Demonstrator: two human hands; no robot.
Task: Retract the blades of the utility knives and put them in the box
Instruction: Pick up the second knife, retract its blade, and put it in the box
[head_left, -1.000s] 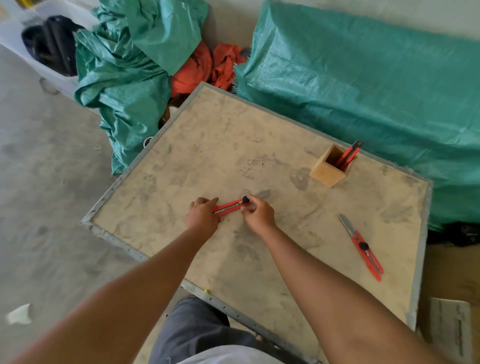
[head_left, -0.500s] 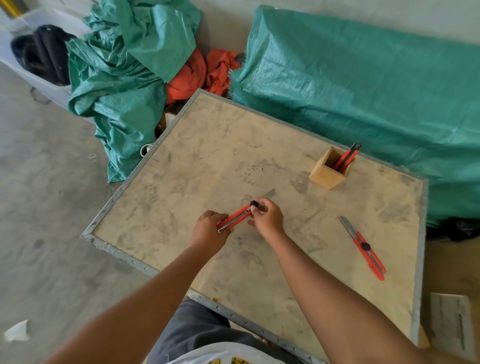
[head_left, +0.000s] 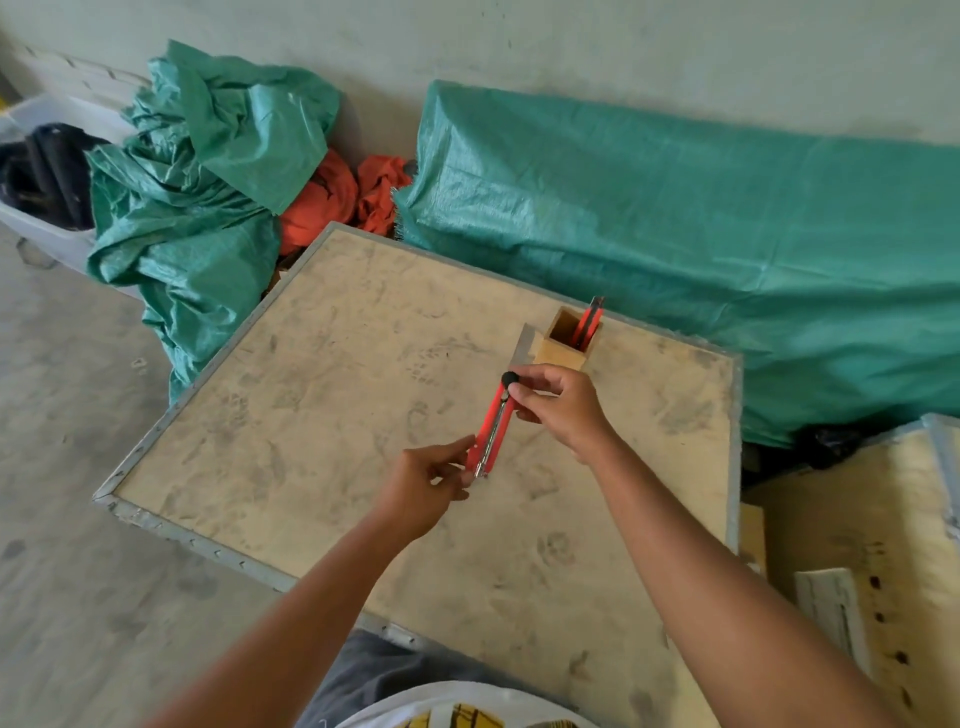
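A pale wall (head_left: 519, 47) is running across the back of the room, and grey concrete floor (head_left: 57, 467) is spreading out at nine o'clock. Against the wall a big green tarp (head_left: 701, 218) is lying draped over something bulky from twelve to three o'clock, and a second, crumpled green tarp (head_left: 197, 182) is heaped at ten o'clock with a bunch of orange cloth (head_left: 337, 195) showing between the two. A white tub (head_left: 47, 234) holding something dark is sitting at the far left.

In the middle a scuffed plywood tabletop (head_left: 322, 415) with a grey metal rim is taking up most of the view, and a second plywood panel (head_left: 857, 519) is lying just beside it at four o'clock.

A small wooden box (head_left: 561, 356) is standing upright near the table's far edge at about one o'clock, with a red utility knife (head_left: 589, 322) leaning inside it, its top poking above the rim.

Both hands are holding a second red utility knife (head_left: 491, 431) off the table near the centre, its blade (head_left: 521, 345) out and pointing toward the box, the tip just beside the box's left wall. The right hand (head_left: 563, 408) is curled loosely, thumb and forefinger pinching the black slider knob (head_left: 510, 378). The left hand (head_left: 431, 480) is partly closed, fingertips gripping the knife's butt end at six o'clock of the knob.
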